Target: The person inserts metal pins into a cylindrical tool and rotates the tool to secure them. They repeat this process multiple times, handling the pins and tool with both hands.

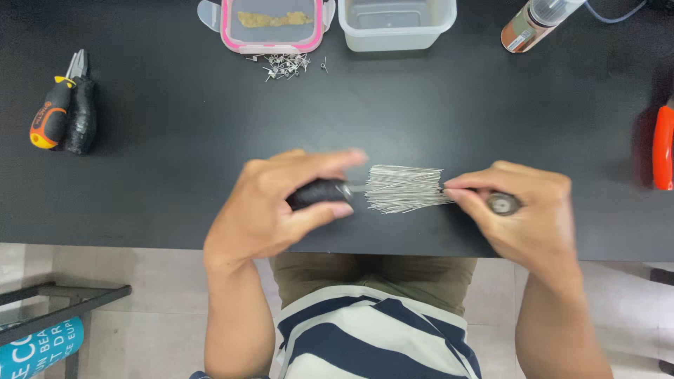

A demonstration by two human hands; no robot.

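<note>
Your left hand [270, 207] was clamped around a black-handled tool [319, 192], its tip meeting the fanned bundle of thin wires [406, 189] above the black table [175, 140]. Your right hand [523, 210] pinched the bundle's other end (beside a small round piece [503, 203]). A loosened pinch could have scattered the wires.

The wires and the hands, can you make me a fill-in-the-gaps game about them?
The left hand grips a ____ handle.
The right hand pinches the bundle of thin wires at its ____ end.
The pliers lie at the table's far ____ side.

Missing words: black; right; left
</note>
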